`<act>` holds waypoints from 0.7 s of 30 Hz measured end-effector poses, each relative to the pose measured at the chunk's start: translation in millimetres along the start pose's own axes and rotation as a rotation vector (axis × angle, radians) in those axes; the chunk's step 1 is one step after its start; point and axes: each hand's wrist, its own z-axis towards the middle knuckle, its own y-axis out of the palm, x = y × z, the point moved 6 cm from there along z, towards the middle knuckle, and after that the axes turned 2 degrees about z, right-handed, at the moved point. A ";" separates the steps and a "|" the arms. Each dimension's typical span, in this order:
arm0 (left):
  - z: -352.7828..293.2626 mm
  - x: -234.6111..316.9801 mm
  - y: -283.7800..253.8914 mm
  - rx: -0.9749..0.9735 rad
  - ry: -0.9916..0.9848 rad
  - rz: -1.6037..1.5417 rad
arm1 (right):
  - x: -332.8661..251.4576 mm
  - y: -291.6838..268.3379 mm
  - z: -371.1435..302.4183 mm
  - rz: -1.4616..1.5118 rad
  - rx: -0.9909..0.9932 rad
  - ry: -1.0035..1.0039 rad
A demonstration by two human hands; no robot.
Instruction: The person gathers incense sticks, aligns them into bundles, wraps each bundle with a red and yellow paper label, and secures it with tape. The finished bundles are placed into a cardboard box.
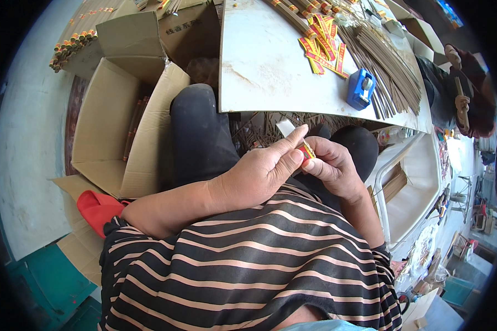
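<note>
Here we are, both hands just in front of the bench (259,71), below its near edge, with the red-and-yellow label band (306,151) between them. Our right hand (337,165) is pinched on it, thumb against fingers. Our left hand (259,170) lies alongside, fingers stretched out, its thumb against the band; how tightly it closes we cannot tell, because its underside is hidden. A white strip (285,127) pokes out past the left fingers, toward the bench, and what it joins onto is out of sight.

So, on to good handling! We probably do best with light, even pressure from both thumbs; squeeze too hard and the band could crease or slip askew. We want its edges square and the right-hand pinch steady, with the left fingers smoothing flat rather than tugging.

On the bench, loose label strips (321,39) lie toward the far side, incense sticks (384,63) spread along the right, and the blue tape dispenser (361,90) sits by the near edge, handy for our right hand.
</note>
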 end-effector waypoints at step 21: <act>10.6 -17.7 8.3 -0.128 -0.261 -0.192 | -12.5 -12.1 2.1 -0.183 -0.157 0.140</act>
